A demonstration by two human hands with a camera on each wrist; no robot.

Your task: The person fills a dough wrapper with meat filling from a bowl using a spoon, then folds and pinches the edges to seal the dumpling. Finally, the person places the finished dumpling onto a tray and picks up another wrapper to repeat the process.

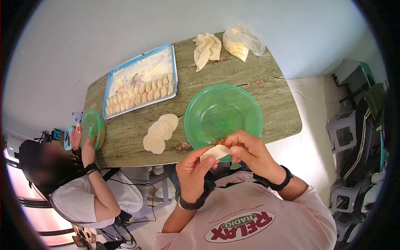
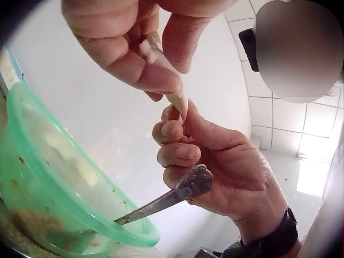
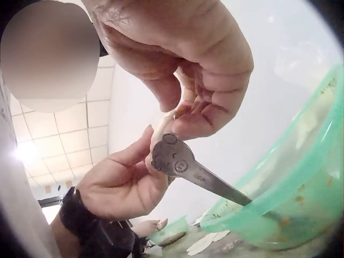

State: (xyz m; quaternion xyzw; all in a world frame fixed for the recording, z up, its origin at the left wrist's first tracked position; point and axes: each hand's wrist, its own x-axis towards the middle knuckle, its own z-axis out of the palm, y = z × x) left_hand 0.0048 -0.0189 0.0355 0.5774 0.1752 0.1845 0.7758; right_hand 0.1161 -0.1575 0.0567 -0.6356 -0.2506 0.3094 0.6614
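Note:
A folded dumpling (image 1: pixel 214 153) in a pale wrapper is pinched between my two hands, close over the near rim of the large green bowl (image 1: pixel 189 106). My left hand (image 1: pixel 193 171) holds one end, thumb along its side. The fingertips of my right hand (image 1: pixel 253 155) pinch the other end, at the wrapper's edge. In the left wrist view, a spoon handle (image 2: pixel 156 206) leans out over the bowl's rim and its wide, decorated end overlaps my right palm. Its lower part is inside the bowl. Orange-brown filling (image 1: pixel 221 142) shows by my right fingers.
Round wrappers (image 1: pixel 157 135) lie overlapping on the wooden table (image 1: pixel 129 139). Behind them, a blue tray (image 1: pixel 175 68) bears rows of dumplings. A cloth (image 1: pixel 207 48) and a plastic bag (image 1: pixel 239 48) stand at the back. At left, another person (image 1: pixel 100 200) works beside a smaller green bowl (image 1: pixel 101 125).

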